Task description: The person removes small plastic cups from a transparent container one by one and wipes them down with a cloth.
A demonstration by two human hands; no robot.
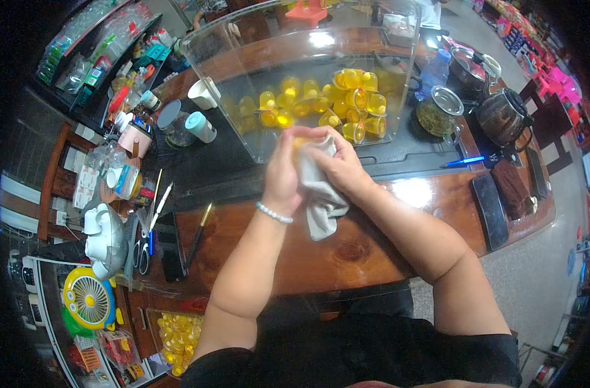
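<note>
- White cloth [321, 210] is bunching between both palms, its loose end hanging above the worktop [372, 258], midway along its near edge.
- A yellow item [300, 143] is showing beneath the fingers — mostly hidden, so its shape is unclear.
- The left hand [284, 174] is cupping one side, fingers curling closed; the right hand [340, 169] is gripping the cloth opposite. Even, light pressure is probably serving best here — squeezing would be risking a slip.
- Beyond them, the clear bin [224, 107] is holding yellow capsules [356, 97], towards the worktop's far edge.
</note>
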